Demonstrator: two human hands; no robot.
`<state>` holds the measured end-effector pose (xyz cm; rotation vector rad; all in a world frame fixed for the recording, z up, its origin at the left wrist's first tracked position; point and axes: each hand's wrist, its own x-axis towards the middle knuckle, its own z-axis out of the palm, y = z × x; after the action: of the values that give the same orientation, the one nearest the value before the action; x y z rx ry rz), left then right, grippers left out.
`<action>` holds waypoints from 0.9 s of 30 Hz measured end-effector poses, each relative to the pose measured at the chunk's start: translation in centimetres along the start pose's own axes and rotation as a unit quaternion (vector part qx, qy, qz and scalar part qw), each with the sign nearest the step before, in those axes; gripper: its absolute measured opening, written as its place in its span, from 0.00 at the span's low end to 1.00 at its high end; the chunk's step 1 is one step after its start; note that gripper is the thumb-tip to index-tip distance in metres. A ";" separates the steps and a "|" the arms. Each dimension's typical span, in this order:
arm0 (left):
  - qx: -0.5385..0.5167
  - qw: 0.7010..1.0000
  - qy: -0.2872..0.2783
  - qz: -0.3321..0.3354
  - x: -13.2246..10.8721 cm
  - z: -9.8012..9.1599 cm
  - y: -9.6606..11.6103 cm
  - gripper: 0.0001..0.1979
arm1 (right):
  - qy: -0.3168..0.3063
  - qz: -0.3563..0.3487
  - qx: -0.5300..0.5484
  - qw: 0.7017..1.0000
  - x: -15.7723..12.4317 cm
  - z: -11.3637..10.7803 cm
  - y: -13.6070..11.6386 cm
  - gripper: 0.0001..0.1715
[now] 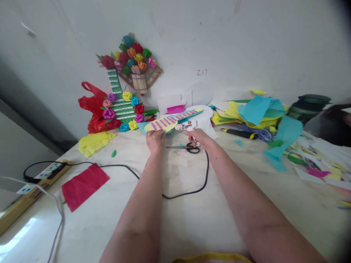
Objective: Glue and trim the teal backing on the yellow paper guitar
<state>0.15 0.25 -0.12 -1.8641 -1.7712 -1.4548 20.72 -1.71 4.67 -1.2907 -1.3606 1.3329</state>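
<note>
A home craft corner is suggested. Beyond the left hand [155,140], paper-flower decorations [128,73] are leaned against a plain white wall [246,44]; right of the right hand [199,137], coloured paper scraps [257,109] are heaped on the pale table [186,219]; scissors [189,147] are laid just beside it.

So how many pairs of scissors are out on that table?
1. The scissors, black-handled, lie flat on the table just under the right hand, beside the black cable. More could be buried under the paper pile on the right.
</note>
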 end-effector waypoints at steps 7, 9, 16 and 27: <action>-0.002 1.000 -0.002 0.001 -0.1 0.0 -0.1 0.09 | 0.008 0.007 0.007 1.000 0.2 0.1 0.1 0.17; -0.003 1.000 -0.004 0.003 0.0 0.0 -0.1 0.09 | 0.008 0.008 0.010 1.000 0.2 -0.1 0.2 0.17; -0.001 1.000 -0.005 0.012 0.1 0.1 -0.2 0.08 | -0.034 -0.004 0.059 0.998 0.6 -1.4 0.6 0.16; 0.076 0.987 0.018 -0.140 -0.2 -1.3 1.6 0.09 | -0.044 0.024 0.164 0.985 0.6 0.3 0.6 0.11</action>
<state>0.85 -1.29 1.11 -1.5552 -2.1299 -1.3817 20.42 -1.21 3.99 -1.0558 -1.1152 1.5872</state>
